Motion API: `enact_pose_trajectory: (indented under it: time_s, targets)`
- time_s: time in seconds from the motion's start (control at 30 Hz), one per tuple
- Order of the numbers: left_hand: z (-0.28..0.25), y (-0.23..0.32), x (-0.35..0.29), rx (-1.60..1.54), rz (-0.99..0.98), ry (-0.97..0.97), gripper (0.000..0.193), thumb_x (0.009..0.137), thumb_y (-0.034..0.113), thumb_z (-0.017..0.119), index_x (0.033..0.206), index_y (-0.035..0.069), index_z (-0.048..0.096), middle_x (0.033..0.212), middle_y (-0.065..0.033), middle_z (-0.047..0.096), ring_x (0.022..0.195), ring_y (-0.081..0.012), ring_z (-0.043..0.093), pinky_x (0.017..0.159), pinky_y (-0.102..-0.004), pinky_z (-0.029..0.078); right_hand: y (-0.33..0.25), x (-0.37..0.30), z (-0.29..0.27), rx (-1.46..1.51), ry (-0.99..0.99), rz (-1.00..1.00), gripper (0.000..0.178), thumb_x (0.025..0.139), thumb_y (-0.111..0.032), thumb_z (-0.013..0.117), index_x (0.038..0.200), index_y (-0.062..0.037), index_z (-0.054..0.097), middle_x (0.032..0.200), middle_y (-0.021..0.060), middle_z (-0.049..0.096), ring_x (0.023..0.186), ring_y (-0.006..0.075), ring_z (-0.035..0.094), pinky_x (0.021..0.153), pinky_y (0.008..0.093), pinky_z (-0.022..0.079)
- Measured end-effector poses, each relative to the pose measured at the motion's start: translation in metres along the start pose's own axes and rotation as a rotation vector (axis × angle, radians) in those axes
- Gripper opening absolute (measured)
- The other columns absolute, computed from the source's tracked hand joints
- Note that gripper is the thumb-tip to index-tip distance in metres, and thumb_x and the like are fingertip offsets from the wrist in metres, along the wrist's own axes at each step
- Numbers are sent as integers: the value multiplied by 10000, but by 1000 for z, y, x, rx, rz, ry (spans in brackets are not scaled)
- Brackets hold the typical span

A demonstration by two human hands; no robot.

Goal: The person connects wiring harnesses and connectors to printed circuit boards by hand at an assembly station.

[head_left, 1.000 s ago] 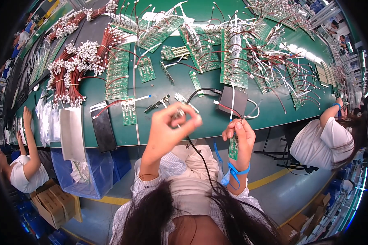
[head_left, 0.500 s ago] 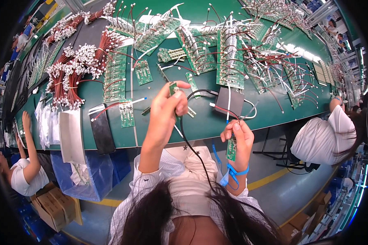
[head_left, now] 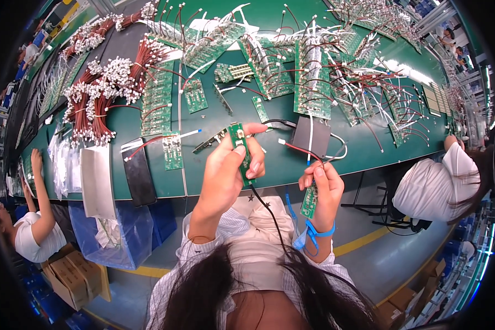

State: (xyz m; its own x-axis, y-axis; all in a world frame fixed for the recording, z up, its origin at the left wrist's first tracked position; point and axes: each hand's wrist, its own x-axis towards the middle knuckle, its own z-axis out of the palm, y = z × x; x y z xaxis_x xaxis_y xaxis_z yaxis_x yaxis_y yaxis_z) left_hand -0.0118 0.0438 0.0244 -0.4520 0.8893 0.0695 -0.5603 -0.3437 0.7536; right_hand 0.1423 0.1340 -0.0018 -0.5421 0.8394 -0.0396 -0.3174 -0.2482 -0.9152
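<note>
In my left hand (head_left: 225,165), closed over the table's front edge, a narrow green circuit board (head_left: 237,135) is gripped between thumb and fingers, its face with small parts upward. My right hand (head_left: 325,190), lower and to the right, pinches the upper end of another small green circuit board (head_left: 309,201). At that pinch, a thin red and black wire lead (head_left: 301,148) with a white plug and a white wire (head_left: 312,137) meet; the exact joint is hidden by the fingers. A black cable (head_left: 267,206) passes below the left hand's board toward my lap.
A dark grey block (head_left: 312,136) stands behind my right hand. Wired circuit board panels (head_left: 312,82) cover the back of the green table (head_left: 203,184). Bundles of red-brown wires (head_left: 96,113) lie left, near a black strip (head_left: 137,175) and metal tray (head_left: 97,179). People sit on both sides.
My left hand has turned and lowered a little, so its circuit board shows its face more fully. My right hand keeps its pinch with only a slight shift.
</note>
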Motion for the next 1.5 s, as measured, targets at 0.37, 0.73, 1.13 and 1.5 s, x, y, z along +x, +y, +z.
enact_pose_trajectory:
  time_s: [0.37, 0.73, 1.13, 1.5]
  targets:
    - [5, 0, -6, 88, 62, 48, 371, 931, 177, 349, 1192, -87, 347, 620, 1, 335, 513, -68, 293, 475, -231, 263, 1, -1, 1, -10, -16, 4, 134, 861, -57, 492, 808, 51, 550, 705, 58, 536, 604, 93, 480, 561, 233, 406]
    - [17, -8, -8, 107, 53, 217, 316, 839, 79, 542, 1103, -22, 398, 681, 18, 398, 567, -56, 338, 530, -214, 295, 4, -3, 9, -85, -81, 0, 131, 860, -44, 492, 830, 61, 563, 718, 60, 554, 633, 96, 505, 590, 216, 407]
    - [29, -12, -17, 595, 251, 378, 101, 789, 9, 604, 884, -11, 578, 685, 28, 527, 577, -5, 404, 499, -151, 304, 2, -1, 23, -703, -87, -350, 61, 746, 35, 600, 806, 34, 597, 680, 73, 553, 641, 130, 512, 568, 234, 392]
    - [14, -11, -18, 381, 290, 261, 99, 883, 77, 465, 862, -11, 506, 736, -25, 504, 652, -65, 461, 578, -190, 364, 5, 0, 16, -135, -112, 18, 246, 891, -136, 460, 820, 69, 576, 802, 83, 570, 720, 133, 545, 684, 245, 421]
